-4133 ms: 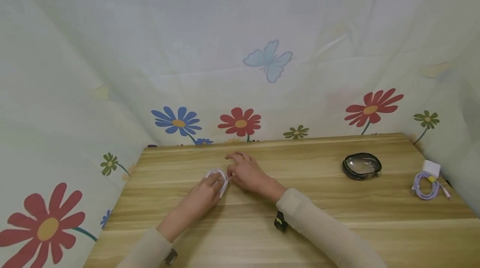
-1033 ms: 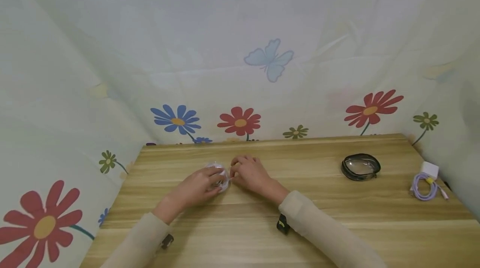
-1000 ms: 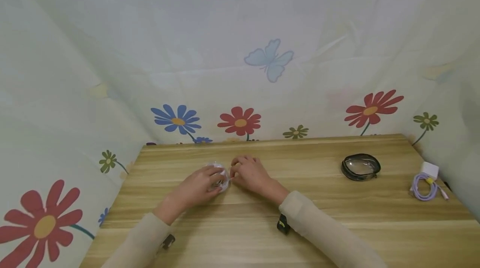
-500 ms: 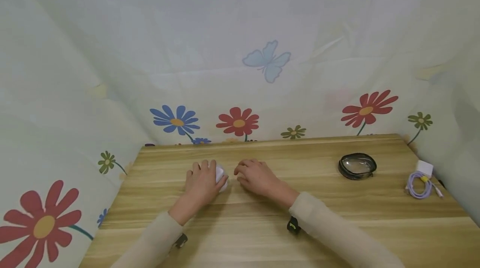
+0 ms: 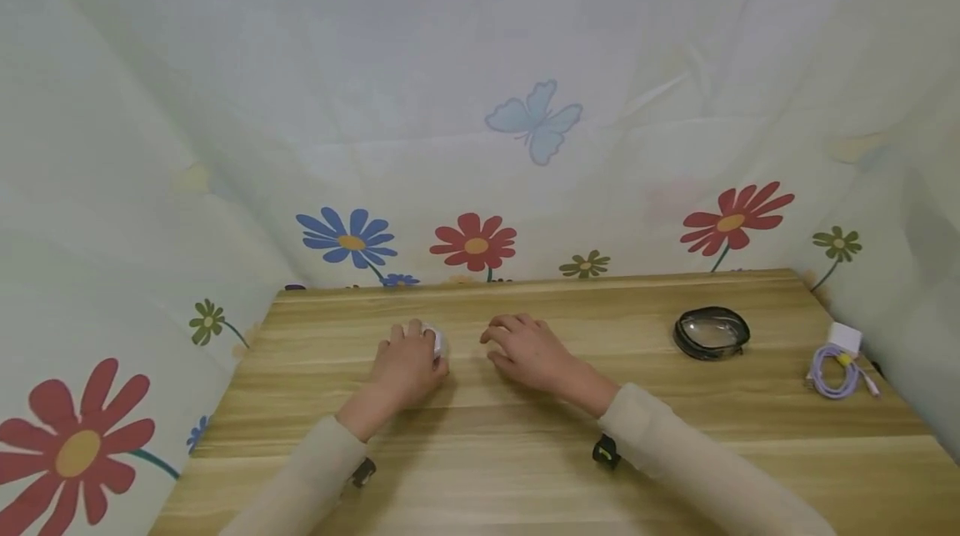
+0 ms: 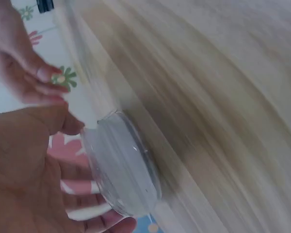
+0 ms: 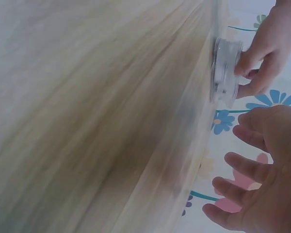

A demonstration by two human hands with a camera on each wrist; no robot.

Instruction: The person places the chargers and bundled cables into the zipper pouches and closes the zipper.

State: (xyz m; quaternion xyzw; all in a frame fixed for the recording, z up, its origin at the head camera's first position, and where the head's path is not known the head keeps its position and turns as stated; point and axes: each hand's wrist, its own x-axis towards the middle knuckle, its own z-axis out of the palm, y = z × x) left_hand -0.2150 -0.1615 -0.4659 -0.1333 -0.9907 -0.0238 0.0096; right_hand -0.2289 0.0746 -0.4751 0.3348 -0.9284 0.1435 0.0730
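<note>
My left hand [image 5: 408,365] is over a small round clear case [image 6: 123,167] with something white inside, thumb on one side and fingers round the other. In the head view most of the case is hidden under that hand. The right wrist view shows the case [image 7: 226,70] on the wooden table, the left thumb and fingertips at its top. My right hand [image 5: 528,353] hovers to the right of it, fingers loosely bent and apart, holding nothing.
On the right of the table [image 5: 517,453] lies a black-rimmed clear pouch [image 5: 711,333]. Beyond it are a coiled purple cable [image 5: 834,378] with a yellow tie and a white charger [image 5: 845,338]. A flower-printed curtain [image 5: 420,102] hangs behind the table.
My right hand has come away from the case's edge and moved right. My left hand has turned from reaching across the case to gripping it from above.
</note>
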